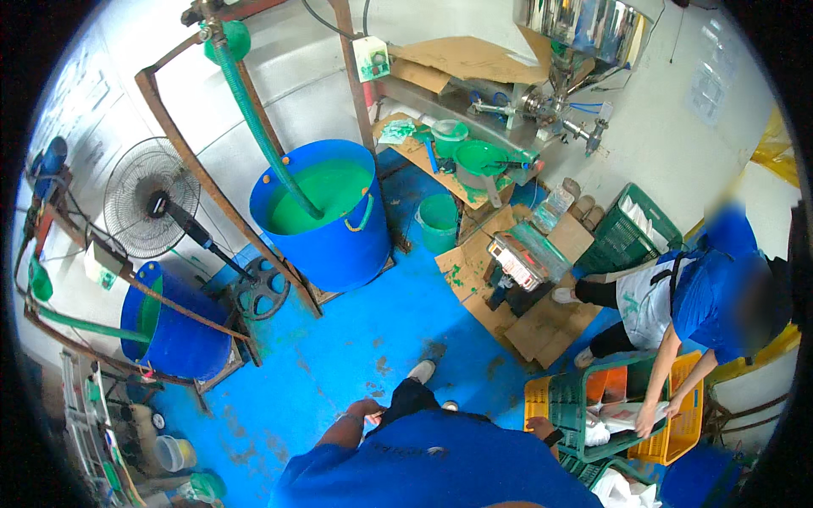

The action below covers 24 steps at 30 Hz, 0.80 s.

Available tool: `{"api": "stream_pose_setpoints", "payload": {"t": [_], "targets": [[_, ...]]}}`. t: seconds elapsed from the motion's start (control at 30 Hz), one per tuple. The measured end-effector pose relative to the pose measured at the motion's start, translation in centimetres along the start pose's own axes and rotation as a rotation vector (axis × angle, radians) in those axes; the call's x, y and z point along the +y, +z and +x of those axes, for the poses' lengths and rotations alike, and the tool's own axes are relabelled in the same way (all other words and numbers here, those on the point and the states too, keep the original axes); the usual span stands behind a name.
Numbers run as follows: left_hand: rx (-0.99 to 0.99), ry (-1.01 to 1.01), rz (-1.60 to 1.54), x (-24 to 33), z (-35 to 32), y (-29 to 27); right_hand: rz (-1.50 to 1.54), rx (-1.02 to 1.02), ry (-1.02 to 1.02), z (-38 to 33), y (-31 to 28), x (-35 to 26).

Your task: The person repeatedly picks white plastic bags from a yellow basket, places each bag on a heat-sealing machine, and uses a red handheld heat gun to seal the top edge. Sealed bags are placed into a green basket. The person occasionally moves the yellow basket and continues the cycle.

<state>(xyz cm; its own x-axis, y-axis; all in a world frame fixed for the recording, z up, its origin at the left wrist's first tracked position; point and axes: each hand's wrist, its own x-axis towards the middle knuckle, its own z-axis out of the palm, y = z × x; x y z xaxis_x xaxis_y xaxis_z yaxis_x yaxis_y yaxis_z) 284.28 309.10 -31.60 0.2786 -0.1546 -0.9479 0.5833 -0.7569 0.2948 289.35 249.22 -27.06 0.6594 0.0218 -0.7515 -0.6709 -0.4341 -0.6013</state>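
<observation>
My left hand (366,410) hangs low by my left side, fingers curled in. A small whitish and reddish thing shows beside it, too small to name. At the right, my right hand (539,427), with a dark band at the wrist, has its fingers curled at the near corner of a yellow crate (536,396). Against that crate stands a dark green crate (569,412) holding white and orange-red packages. A co-worker in a blue shirt and pale apron bends over it from the right, both hands on a white bag (625,416).
A large blue tub (345,254) of green liquid, fed by a green hose (254,118), stands ahead. Left are a fan (152,199) and another blue tub (190,343). A filling machine (542,106), green bucket (438,222) and cardboard (550,330) lie ahead right.
</observation>
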Motion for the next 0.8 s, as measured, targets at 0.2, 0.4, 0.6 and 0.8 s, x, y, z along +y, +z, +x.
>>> {"api": "stream_pose_setpoints", "payload": {"t": [0.2,0.4,0.6,0.8], "targets": [[-0.077,-0.089,0.219,0.1,7.6,-12.6,0.073,0.164,0.388,-1.4,4.1,-2.6],[0.198,0.053,0.203,10.1,9.8,-26.5,0.206,0.285,0.509,-6.1,11.5,-2.3],[0.08,0.123,0.411,23.7,12.1,-38.4,0.536,0.45,0.792,-14.6,28.2,-2.0],[-0.262,0.562,0.836,32.6,12.8,-37.2,0.953,0.95,1.008,-18.6,40.9,-8.2]]}}
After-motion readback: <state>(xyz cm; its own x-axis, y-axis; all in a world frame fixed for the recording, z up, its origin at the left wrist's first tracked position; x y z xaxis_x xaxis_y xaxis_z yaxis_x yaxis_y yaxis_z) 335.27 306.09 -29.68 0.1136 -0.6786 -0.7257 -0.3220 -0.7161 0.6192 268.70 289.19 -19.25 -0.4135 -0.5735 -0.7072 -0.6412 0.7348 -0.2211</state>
